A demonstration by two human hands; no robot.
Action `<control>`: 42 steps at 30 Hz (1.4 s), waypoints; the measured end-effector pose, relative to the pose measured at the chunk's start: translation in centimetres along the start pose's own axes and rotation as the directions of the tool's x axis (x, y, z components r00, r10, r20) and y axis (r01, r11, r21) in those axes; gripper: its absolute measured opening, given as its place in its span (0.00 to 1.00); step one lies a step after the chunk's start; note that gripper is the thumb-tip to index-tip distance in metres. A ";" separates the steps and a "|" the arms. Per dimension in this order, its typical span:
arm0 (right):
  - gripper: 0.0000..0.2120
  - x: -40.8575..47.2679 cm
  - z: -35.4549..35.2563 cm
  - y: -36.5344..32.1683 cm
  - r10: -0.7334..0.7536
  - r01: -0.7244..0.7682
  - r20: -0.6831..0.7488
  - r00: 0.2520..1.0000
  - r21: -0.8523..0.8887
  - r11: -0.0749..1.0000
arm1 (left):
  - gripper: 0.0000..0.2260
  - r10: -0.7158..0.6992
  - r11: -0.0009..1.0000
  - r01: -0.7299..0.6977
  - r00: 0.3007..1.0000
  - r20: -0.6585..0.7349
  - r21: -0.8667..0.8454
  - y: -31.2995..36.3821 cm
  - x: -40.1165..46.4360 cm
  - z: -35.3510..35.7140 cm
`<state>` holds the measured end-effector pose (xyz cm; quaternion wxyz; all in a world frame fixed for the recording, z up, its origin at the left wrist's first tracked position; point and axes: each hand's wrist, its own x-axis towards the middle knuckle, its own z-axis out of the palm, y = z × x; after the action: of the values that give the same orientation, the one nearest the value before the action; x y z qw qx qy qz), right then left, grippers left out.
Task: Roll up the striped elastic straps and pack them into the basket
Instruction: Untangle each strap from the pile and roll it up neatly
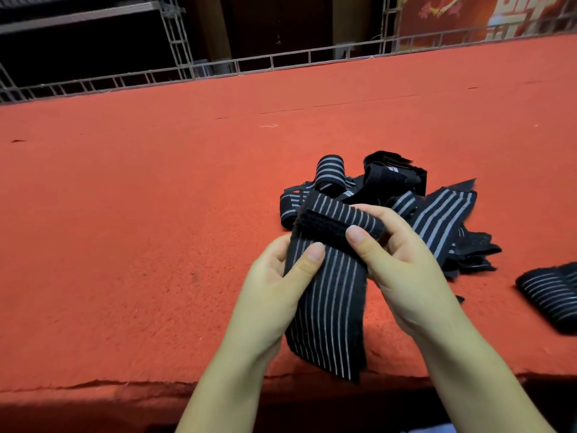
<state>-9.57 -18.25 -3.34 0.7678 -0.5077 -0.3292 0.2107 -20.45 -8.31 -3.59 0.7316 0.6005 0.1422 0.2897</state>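
A black elastic strap with thin white stripes [331,301] hangs from both my hands above the red table's near edge. Its top end is folded over, with a fuzzy black fastener patch [321,225] facing me. My left hand [274,276] pinches the strap's left side just under the fold, thumb on top. My right hand [396,260] grips the folded end from the right, thumb pressed on the patch. Behind them lies a tangled pile of more striped straps [437,214]. A rolled strap [552,295] lies at the right edge. No basket is in view.
The red felt-covered table [156,214] stretches wide to the left and back. A grey metal truss frame [175,42] runs along its far edge. The table's near edge [93,385] is frayed, close to my forearms.
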 end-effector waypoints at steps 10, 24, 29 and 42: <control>0.10 0.0 -0.5 -0.4 -0.262 0.219 -0.151 0.953 -0.256 0.942 | 0.09 0.002 0.997 -0.010 0.996 0.094 0.082 0.2 -0.2 0.6; 0.16 -1.0 -0.1 -0.5 -0.231 0.238 0.058 0.971 -0.263 0.935 | 0.25 0.002 0.992 0.012 0.994 -0.111 0.123 1.1 -0.1 1.0; 0.17 -1.0 -0.1 -0.6 -0.170 0.199 0.140 0.976 -0.228 0.953 | 0.23 -0.058 0.995 0.073 0.981 -0.184 0.074 1.1 -0.2 1.2; 0.05 -0.6 -0.6 -0.3 -0.176 0.218 0.174 0.969 -0.262 0.940 | 0.22 -0.021 0.992 0.037 0.991 -0.131 0.122 0.5 -0.2 0.7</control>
<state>-9.55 -19.18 -3.40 0.6794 -0.5581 -0.4608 0.1210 -20.30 -8.92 -2.97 0.6863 0.6225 0.2161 0.3080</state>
